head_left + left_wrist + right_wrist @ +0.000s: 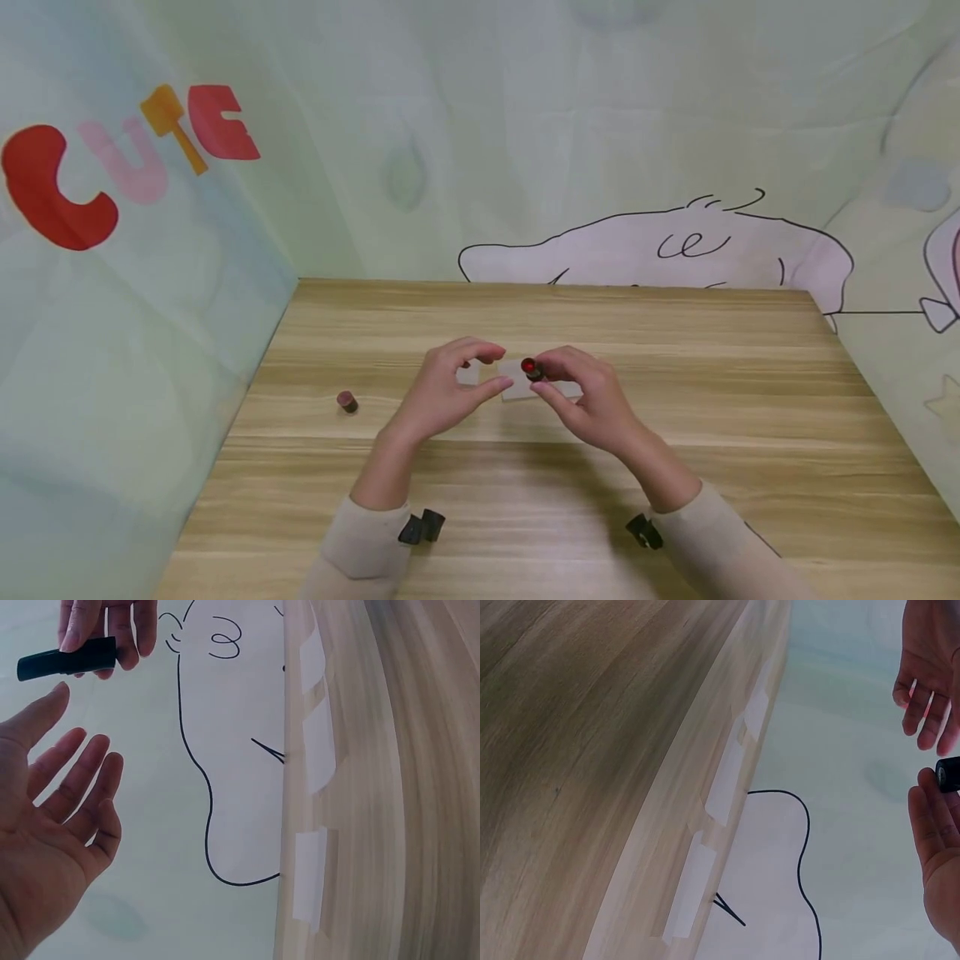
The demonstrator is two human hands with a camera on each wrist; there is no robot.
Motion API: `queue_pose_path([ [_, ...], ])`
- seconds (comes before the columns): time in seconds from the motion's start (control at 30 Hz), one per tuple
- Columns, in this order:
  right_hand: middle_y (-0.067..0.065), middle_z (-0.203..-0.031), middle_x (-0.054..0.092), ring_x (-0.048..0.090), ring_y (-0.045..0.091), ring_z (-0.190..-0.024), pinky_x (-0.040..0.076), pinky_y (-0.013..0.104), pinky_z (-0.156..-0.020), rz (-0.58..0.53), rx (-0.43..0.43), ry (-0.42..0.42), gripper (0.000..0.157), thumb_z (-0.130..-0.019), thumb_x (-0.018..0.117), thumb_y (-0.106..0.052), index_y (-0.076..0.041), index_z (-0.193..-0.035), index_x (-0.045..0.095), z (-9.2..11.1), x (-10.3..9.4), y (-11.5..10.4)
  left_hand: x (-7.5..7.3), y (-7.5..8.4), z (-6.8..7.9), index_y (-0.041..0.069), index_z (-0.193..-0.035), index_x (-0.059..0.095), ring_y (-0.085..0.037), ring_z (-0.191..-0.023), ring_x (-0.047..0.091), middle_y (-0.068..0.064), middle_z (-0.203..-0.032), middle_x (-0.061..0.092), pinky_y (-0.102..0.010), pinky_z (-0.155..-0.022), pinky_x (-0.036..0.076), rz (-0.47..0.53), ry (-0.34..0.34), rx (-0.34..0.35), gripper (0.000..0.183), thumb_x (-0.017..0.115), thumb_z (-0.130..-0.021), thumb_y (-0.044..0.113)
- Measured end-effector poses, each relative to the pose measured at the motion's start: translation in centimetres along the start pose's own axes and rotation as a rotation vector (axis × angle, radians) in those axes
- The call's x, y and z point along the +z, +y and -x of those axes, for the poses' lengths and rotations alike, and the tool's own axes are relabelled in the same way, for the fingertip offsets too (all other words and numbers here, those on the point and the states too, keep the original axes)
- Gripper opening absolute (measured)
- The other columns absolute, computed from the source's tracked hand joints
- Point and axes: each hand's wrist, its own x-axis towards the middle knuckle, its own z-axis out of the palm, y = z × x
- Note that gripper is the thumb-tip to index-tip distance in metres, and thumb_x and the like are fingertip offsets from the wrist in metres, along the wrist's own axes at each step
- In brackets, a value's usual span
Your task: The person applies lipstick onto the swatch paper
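My right hand (592, 396) pinches a small dark lipstick tube (533, 372) between thumb and fingers, above the table. Red shows at its upper end; in the left wrist view the black tube (67, 660) lies nearly level. Just to the left, my left hand (450, 387) is raised with thumb and fingers curved apart, nothing held between them. A small red spot shows by its fingers, too small to identify. White paper pieces (513, 385) lie on the table beneath the hands, partly hidden by them.
A small cylinder (347, 402) with a reddish top and dark lower part stands left of my left hand. The wooden table (360, 325) meets a printed cloth backdrop (337, 167) at its back and left edges.
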Motion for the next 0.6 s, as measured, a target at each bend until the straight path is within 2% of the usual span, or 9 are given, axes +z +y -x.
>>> queue_pose_path([
  [0.3, 0.007, -0.103, 0.072, 0.070, 0.019, -0.090, 0.060, 0.033, -0.078, 0.002, -0.028, -0.008, 0.033, -0.082, 0.080, 0.005, -0.004, -0.111, 0.068, -0.08, 0.34, -0.02, 0.29, 0.33, -0.08, 0.015, -0.118, 0.073, -0.010, -0.106, 0.060, 0.007, -0.112, 0.070, -0.040, -0.092, 0.049, 0.034, -0.026, 0.034, 0.035, 0.083, -0.086, 0.027],
  [0.6, 0.003, -0.104, 0.072, 0.067, 0.015, -0.090, 0.058, 0.032, -0.080, 0.059, -0.011, -0.047, 0.027, -0.086, 0.080, -0.004, -0.005, -0.111, 0.071, -0.12, 0.39, 0.05, 0.52, 0.22, -0.06, 0.015, -0.117, 0.074, -0.009, -0.103, 0.061, 0.010, -0.108, 0.070, -0.040, -0.090, 0.049, 0.049, -0.038, 0.072, 0.038, 0.086, -0.083, 0.026],
])
